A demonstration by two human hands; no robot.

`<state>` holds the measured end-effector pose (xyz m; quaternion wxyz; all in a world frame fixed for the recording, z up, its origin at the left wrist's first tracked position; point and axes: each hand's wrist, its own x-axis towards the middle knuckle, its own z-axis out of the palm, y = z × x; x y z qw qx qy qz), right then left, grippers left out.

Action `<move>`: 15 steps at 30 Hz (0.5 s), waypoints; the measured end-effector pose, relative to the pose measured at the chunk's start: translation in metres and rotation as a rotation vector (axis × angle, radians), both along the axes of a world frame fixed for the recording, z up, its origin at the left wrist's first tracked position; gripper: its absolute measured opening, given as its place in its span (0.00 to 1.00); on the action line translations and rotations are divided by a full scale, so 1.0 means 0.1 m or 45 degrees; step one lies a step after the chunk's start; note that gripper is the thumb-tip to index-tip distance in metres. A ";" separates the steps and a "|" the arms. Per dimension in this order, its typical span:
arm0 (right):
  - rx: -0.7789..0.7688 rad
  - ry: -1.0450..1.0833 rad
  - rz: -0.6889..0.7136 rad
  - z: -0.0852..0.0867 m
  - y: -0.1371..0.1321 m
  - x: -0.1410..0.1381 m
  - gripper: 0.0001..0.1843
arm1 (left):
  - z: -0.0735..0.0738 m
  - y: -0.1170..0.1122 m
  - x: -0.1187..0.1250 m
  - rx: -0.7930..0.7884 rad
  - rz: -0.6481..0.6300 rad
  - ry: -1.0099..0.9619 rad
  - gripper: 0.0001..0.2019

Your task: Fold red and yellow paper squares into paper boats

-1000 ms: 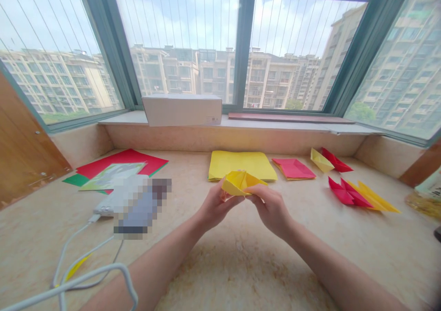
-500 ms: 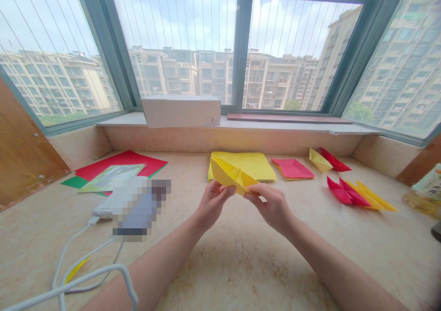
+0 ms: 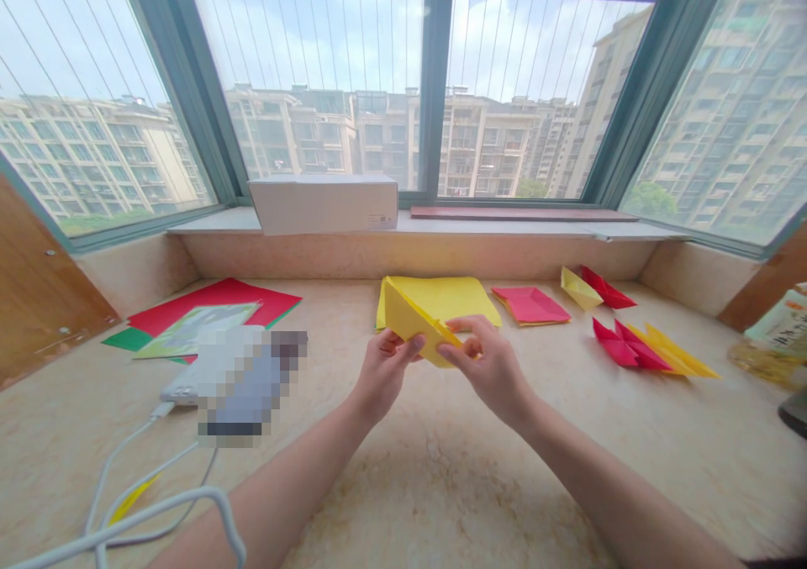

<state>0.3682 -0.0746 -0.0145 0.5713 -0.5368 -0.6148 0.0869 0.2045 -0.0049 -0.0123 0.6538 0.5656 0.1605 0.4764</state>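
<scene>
Between my hands is a folded yellow paper boat point(image 3: 409, 315), held up off the counter and tilted, its pointed end up to the left. My left hand point(image 3: 386, 369) pinches its lower left side, thumb in front. My right hand point(image 3: 484, 357) grips the right end between thumb and fingers. Behind it lies a stack of yellow paper point(image 3: 460, 296), partly covered by the boat. Right of the stack rests a pile of folded red paper squares point(image 3: 533, 304).
Farther right are folded paper boats: pale yellow point(image 3: 580, 290), dark red point(image 3: 609, 290), pink-red point(image 3: 627, 346) and yellow point(image 3: 687, 359). Red sheets point(image 3: 252, 302), a white device point(image 3: 182, 388) and white cables point(image 3: 208, 493) lie left. A white box point(image 3: 324, 206) stands on the sill; a jar point(image 3: 775, 342) is far right.
My right hand has shifted its grip upward on the boat's right end. The boat has turned and now looks more closed, its inner folds hidden. The view has shifted slightly.
</scene>
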 end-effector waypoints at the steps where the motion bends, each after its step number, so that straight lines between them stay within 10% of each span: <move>1: 0.027 -0.070 -0.056 0.01 0.00 0.02 0.20 | 0.01 0.00 0.00 -0.003 0.008 -0.004 0.16; 6: -0.015 -0.238 0.063 0.06 0.00 0.08 0.20 | 0.01 0.01 0.01 -0.040 0.026 -0.020 0.16; 15: -0.508 0.309 0.504 0.03 0.00 0.00 0.20 | 0.01 0.02 -0.01 -0.067 0.094 0.140 0.23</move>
